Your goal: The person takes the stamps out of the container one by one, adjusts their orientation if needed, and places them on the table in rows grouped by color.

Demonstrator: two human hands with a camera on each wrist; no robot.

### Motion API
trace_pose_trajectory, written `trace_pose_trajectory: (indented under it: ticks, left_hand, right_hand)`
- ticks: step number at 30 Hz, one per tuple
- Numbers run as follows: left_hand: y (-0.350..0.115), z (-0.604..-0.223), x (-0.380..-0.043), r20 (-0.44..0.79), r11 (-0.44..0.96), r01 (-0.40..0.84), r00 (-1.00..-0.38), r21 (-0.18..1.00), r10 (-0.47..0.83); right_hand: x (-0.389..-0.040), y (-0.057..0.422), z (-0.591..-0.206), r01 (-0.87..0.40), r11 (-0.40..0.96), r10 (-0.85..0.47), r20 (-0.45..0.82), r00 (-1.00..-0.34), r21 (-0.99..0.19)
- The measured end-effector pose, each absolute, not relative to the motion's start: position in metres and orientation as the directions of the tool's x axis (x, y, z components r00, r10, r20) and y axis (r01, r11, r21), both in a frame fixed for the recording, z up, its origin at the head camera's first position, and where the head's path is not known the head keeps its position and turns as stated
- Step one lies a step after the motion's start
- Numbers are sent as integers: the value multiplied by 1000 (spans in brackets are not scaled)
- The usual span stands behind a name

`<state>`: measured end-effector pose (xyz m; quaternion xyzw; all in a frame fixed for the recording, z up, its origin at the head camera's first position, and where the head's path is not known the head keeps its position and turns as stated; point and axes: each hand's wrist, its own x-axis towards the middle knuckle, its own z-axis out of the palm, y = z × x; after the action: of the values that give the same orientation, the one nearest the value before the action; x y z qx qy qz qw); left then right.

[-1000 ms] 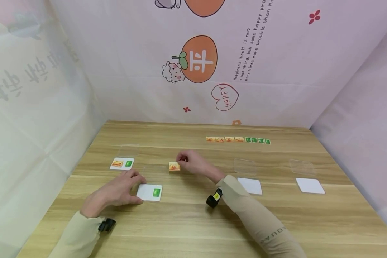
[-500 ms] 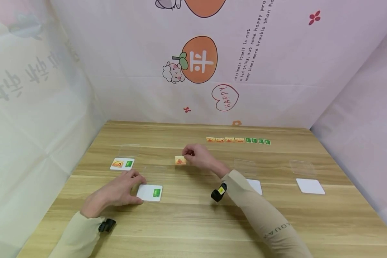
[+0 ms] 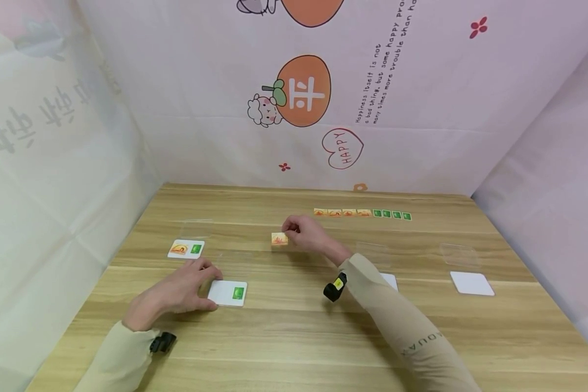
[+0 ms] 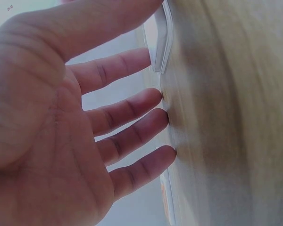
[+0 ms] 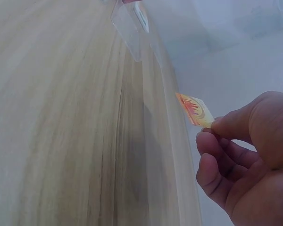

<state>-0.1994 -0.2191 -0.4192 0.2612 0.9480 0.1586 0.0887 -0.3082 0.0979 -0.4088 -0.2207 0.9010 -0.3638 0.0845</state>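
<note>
My left hand (image 3: 183, 286) lies beside a white card (image 3: 221, 293) at the table's left front, thumb and index finger at its left corners. In the left wrist view the thumb and index finger hold the card's edges (image 4: 161, 44), while the other fingertips rest on the table. A small green picture square (image 3: 237, 293) lies on that card's right side. My right hand (image 3: 307, 235) pinches a small orange picture card (image 3: 279, 239) by its corner, between thumb and index finger, held above the table. Its printed face shows in the right wrist view, well over the wood.
Small orange cards (image 3: 334, 213) and green cards (image 3: 392, 214) line the back. A white card with both pictures (image 3: 185, 249) lies at left; blank white cards (image 3: 472, 283) lie at right. Clear plastic sheets (image 3: 373, 253) stand behind the cards. A printed cloth (image 3: 215, 136) surrounds the table.
My right hand has moved back and to the right with the small orange picture card in its pinch. The left hand has stayed in place at the white card.
</note>
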Motion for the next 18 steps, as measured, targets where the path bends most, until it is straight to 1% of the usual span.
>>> trace_pose_trajectory:
  ticks: [7,18]
  left_hand:
    - [-219,-420,-200,-85,815,465,-849,346,521]
    - [-219,-420,-200,-89,814,463,-849,351,521]
  right_hand:
    - [-314,100,-409,-352,638,-456,32,-889,-686]
    - [-323,103,-414,-346,675,-433,29,-901,-652]
